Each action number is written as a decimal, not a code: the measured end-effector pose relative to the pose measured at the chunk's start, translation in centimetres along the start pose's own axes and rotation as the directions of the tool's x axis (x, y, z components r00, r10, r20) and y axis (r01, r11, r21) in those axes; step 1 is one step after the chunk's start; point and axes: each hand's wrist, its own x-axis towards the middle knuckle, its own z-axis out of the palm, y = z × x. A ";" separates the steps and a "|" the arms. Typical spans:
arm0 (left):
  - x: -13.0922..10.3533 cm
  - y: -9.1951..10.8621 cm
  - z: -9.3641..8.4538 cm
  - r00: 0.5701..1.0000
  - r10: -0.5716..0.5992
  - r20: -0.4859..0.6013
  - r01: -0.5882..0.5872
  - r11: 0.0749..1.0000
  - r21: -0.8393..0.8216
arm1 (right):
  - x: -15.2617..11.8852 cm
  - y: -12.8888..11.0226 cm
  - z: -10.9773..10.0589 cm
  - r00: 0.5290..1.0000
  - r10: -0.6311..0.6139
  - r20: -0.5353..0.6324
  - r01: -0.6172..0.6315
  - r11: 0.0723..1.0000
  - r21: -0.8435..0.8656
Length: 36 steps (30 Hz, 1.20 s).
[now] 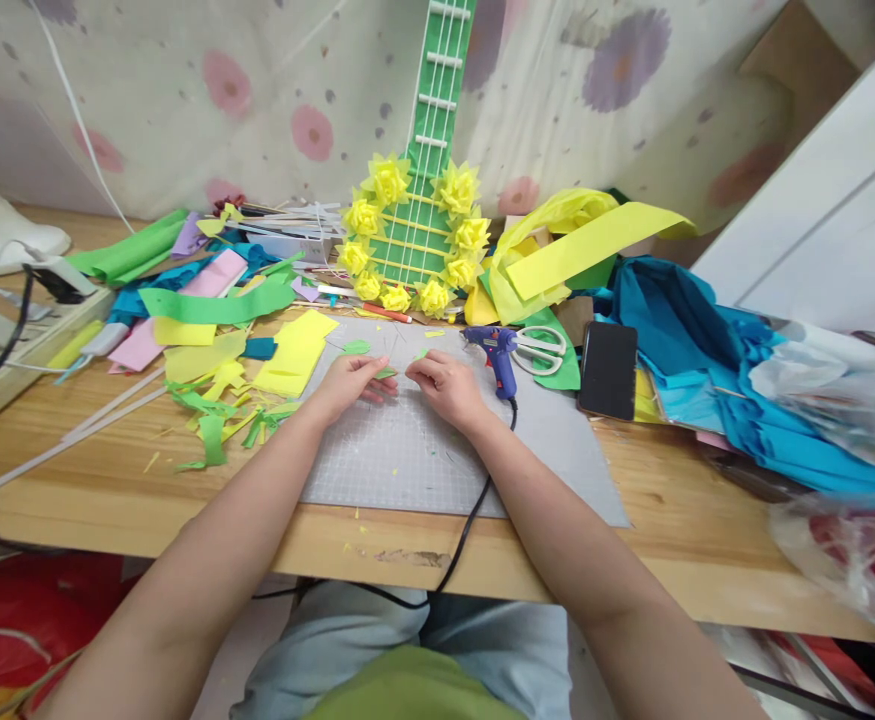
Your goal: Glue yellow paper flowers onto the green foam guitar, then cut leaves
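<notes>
Over the grey cutting mat [377,470], my left hand [352,386] pinches a small green paper leaf [385,373] between thumb and fingers. My right hand [446,388] is close beside it on the right, fingertips pressed together; what they hold, if anything, I cannot make out. A bit of green paper [420,354] shows just behind the right fingertips. Another green leaf [356,347] lies on the mat beyond my left hand. To the right rest a blue glue gun [498,358] and white-handled scissors [540,350].
A green paper guitar [423,190] ringed with yellow flowers [390,180] stands at the back. Coloured paper scraps [216,395] spread on the left. A black phone [608,370] and blue crepe paper [669,310] lie on the right. The glue gun's cord [474,515] crosses the table's front edge.
</notes>
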 end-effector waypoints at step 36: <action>2.6 -1.9 -0.7 0.885 0.466 -0.017 -0.317 0.628 0.711 | -0.2 -1.9 0.4 0.937 0.346 -0.042 -0.347 0.917 -0.195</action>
